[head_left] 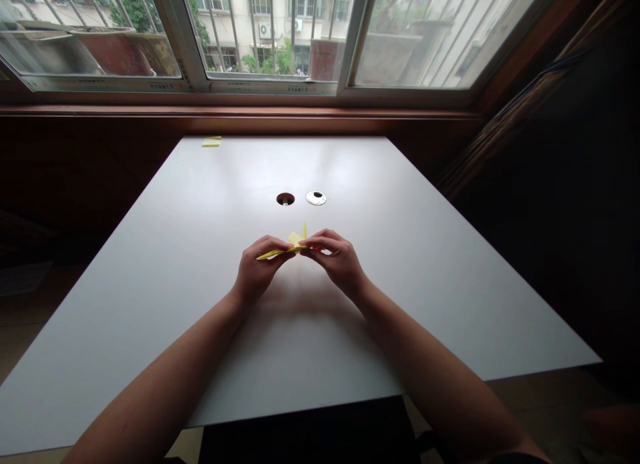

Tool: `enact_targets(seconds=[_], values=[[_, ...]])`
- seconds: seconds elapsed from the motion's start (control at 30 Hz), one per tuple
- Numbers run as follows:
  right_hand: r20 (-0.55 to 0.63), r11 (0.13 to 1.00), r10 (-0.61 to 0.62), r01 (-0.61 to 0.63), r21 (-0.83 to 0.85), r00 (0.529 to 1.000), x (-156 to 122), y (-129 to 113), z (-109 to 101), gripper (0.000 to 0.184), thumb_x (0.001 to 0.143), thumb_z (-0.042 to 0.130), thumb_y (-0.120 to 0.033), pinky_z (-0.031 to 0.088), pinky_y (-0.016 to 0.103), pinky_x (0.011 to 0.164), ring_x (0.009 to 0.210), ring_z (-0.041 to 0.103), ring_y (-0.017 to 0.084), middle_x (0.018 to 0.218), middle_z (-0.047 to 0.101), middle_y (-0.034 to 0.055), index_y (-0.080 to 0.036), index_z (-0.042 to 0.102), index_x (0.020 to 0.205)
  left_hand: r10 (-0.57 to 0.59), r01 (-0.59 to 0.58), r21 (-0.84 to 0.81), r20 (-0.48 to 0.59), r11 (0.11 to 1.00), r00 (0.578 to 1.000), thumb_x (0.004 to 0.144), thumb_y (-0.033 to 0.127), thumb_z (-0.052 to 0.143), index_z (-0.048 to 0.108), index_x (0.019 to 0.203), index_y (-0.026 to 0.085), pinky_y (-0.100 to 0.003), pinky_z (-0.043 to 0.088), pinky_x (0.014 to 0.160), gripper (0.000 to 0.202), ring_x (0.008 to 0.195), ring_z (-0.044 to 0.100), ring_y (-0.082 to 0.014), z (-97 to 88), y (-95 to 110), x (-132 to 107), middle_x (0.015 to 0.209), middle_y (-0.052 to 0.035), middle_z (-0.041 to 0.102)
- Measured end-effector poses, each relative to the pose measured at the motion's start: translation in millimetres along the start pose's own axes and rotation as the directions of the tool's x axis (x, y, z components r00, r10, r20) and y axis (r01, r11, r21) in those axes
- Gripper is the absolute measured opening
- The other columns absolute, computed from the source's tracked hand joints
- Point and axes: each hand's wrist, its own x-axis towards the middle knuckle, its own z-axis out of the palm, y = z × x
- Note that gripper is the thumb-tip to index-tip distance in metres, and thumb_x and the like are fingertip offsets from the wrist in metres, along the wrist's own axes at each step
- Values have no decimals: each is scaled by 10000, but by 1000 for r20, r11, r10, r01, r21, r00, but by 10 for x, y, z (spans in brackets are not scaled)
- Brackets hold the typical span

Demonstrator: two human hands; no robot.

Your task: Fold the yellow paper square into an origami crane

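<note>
A folded piece of yellow paper (296, 239) is held between both hands, above the middle of the white table. My left hand (263, 261) pinches its left side, where a narrow pointed part shows between thumb and fingers. On the other side my right hand (337, 257) grips the paper with thumb and fingertips close to the left ones. One thin flap stands upright near the right fingertips. A small patch of red or pink shows at the right fingers, too small to name. The fingers hide much of the folds.
The white table (425, 304) has a round cable hole (285, 199) beyond the hands, with a round cover (316, 198) lying to its right. A yellow paper piece (211, 141) lies at the far left edge. Behind stands a barred window (270, 37); a dark curtain (540, 117) hangs right.
</note>
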Motion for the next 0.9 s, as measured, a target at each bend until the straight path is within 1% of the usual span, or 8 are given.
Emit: enact_targets(seconds=[0.1,0.23,0.37,0.47,0.53,0.67,0.8,0.9], values=[[4,997,49,-49,55,999,-3,14,13,198,830,750,-436,561,369,792,868,641,200,943,663,48,-293,786,963,-21,20,-42,-2,999,1000,819,340,775,733,858,199,-330,547,810,152,862,670,-187,-1,-31,-5,906,-51,682],[44,969,142,-148,199,989,2,8,29,218,781,792,-426,558,372,824,889,651,204,943,681,50,-264,785,926,0,0,-50,-6,999,1000,823,338,771,730,859,196,-340,545,830,153,880,660,-194,-12,-26,-16,920,-60,673],[79,938,216,-229,259,973,6,-21,34,206,758,811,-368,535,342,770,812,622,168,904,698,32,-241,768,914,33,-33,-7,2,999,999,841,318,755,726,936,206,-331,533,814,150,868,644,-190,-26,23,-29,922,-63,666],[88,927,234,-250,279,968,0,-31,35,203,760,807,-342,520,330,754,792,608,158,880,702,22,-232,756,923,80,-80,29,19,996,997,857,305,740,726,1034,219,-330,531,816,197,883,643,-192,-30,50,-33,956,-72,669],[87,928,231,-246,280,969,-6,-27,37,208,762,805,-339,517,331,754,791,609,159,877,704,22,-227,751,928,107,-108,51,29,993,994,863,288,733,732,1044,220,-328,531,812,194,883,645,-192,-32,60,-32,960,-75,668],[55,957,186,-193,215,981,-16,-12,38,185,777,794,-323,509,329,752,775,603,155,904,709,27,-231,747,931,136,-137,79,19,987,991,871,250,720,752,980,215,-322,529,800,118,858,647,-184,-33,77,-25,924,-69,663],[19,991,84,-86,107,996,-19,-15,34,141,801,780,-300,512,326,740,773,605,157,905,690,27,-247,753,929,139,-139,69,11,988,990,866,235,724,761,965,221,-325,533,800,107,862,652,-187,-39,87,-25,925,-70,668],[5,999,13,-13,46,1000,-22,-32,34,143,813,776,-306,525,325,739,800,604,163,938,682,31,-268,762,950,148,-148,74,0,986,989,864,225,724,767,948,223,-322,532,792,94,862,655,-188,-50,86,-25,928,-71,671]])
